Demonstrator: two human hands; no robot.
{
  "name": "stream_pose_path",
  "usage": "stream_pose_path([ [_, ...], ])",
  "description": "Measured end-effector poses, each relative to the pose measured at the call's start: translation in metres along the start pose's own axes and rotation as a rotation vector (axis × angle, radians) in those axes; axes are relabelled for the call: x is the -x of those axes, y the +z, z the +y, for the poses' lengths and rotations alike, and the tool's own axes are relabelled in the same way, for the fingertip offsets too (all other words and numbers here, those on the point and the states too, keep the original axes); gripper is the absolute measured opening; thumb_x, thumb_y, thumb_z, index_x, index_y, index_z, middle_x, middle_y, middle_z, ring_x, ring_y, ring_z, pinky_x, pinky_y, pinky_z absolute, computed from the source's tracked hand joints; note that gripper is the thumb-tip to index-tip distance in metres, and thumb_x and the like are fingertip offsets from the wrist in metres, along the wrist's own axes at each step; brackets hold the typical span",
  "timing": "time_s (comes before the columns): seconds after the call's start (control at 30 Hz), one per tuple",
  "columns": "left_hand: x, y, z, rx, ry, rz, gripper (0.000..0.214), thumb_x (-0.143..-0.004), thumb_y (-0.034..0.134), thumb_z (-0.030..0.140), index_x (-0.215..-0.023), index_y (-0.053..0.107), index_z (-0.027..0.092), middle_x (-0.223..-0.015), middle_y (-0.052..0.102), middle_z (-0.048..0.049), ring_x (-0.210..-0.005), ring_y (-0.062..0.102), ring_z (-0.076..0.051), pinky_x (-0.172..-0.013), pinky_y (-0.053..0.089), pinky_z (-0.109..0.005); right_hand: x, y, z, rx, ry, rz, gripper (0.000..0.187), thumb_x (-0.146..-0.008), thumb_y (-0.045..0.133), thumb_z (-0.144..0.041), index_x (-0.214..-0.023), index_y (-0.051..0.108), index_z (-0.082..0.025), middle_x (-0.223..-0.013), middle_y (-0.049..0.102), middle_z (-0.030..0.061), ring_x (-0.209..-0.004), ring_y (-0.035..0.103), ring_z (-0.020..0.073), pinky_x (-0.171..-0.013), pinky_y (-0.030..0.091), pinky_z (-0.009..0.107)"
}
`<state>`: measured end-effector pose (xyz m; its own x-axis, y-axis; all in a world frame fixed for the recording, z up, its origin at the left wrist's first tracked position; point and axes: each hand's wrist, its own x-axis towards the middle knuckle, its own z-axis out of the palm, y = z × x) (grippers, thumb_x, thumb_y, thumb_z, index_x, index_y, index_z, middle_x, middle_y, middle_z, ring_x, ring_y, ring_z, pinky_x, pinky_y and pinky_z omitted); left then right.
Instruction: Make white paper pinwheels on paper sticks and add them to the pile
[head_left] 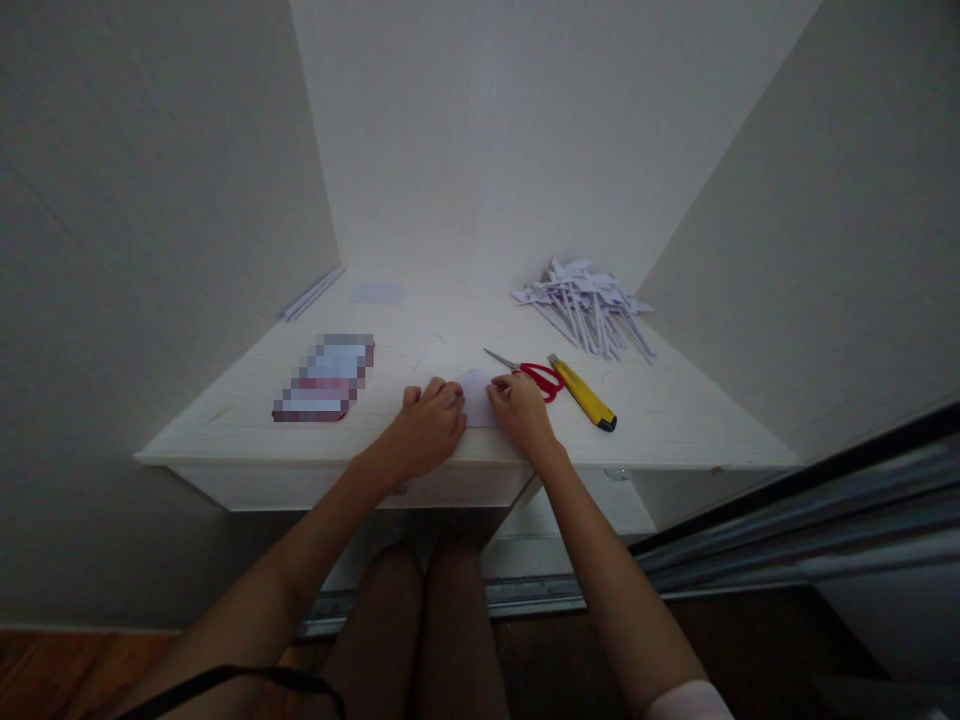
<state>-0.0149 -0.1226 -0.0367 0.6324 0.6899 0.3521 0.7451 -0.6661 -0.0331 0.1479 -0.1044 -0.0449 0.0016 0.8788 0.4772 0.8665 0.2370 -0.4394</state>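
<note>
Between my hands a small white piece of paper (481,405) lies near the front edge of the white tabletop (660,420), its upper edge coming to a low peak. My left hand (431,428) is closed at the paper's left side, fingers curled. At the right side my right hand (523,412) pinches the paper's edge between thumb and fingers. Scissors with red handles (541,377) lie right behind my right hand, blades pointing left. Beside them is a yellow box cutter (583,393).
Several paper pinwheel-like shapes on rolled sticks (585,300) are heaped at the back right. Rolled paper sticks (313,293) and a flat paper piece (377,292) lie at the back left. A phone-like pixelated object (326,378) is on the left. Walls enclose the table.
</note>
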Motion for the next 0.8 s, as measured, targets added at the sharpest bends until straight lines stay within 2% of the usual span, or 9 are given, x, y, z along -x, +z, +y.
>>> stream_pose_path([
  [0.27,0.002,0.000,0.001,0.025,-0.060,-0.004,0.031,-0.089,0.029,0.022,-0.106,0.054,0.013,-0.116,0.051,-0.0131,-0.099,0.041,-0.027,-0.070,0.031,-0.042,-0.009,0.011,0.006,-0.151,0.113,0.074,0.022,-0.071,0.056,-0.017,-0.091,0.063,-0.011,-0.073,0.065,0.0085,-0.069,0.059,0.0195,-0.069,0.045,0.034],
  [0.5,0.004,-0.002,0.001,0.029,-0.073,-0.023,0.033,-0.089,0.028,0.023,-0.107,0.054,0.015,-0.115,0.050,-0.0133,-0.099,0.041,-0.028,-0.069,0.031,-0.044,-0.011,0.006,0.000,-0.229,0.122,0.063,0.012,-0.070,0.056,-0.014,-0.077,0.065,-0.011,-0.069,0.066,0.0071,-0.063,0.059,0.0167,-0.063,0.046,0.030],
  [0.6,0.004,-0.002,0.001,0.022,-0.076,-0.024,0.033,-0.089,0.028,0.023,-0.107,0.054,0.014,-0.113,0.050,-0.0136,-0.099,0.041,-0.028,-0.069,0.031,-0.045,-0.009,0.004,-0.001,-0.248,0.064,0.063,0.010,-0.071,0.056,-0.014,-0.075,0.065,-0.013,-0.070,0.065,0.0057,-0.063,0.058,0.0157,-0.063,0.046,0.029],
  [0.8,0.004,-0.003,0.001,0.034,-0.076,-0.021,0.034,-0.088,0.028,0.022,-0.110,0.053,0.014,-0.111,0.052,-0.0136,-0.100,0.042,-0.028,-0.071,0.032,-0.046,-0.002,0.000,-0.004,-0.218,-0.146,0.016,0.010,-0.077,0.055,-0.015,-0.076,0.066,-0.015,-0.079,0.064,0.0072,-0.073,0.057,0.0162,-0.070,0.045,0.030],
])
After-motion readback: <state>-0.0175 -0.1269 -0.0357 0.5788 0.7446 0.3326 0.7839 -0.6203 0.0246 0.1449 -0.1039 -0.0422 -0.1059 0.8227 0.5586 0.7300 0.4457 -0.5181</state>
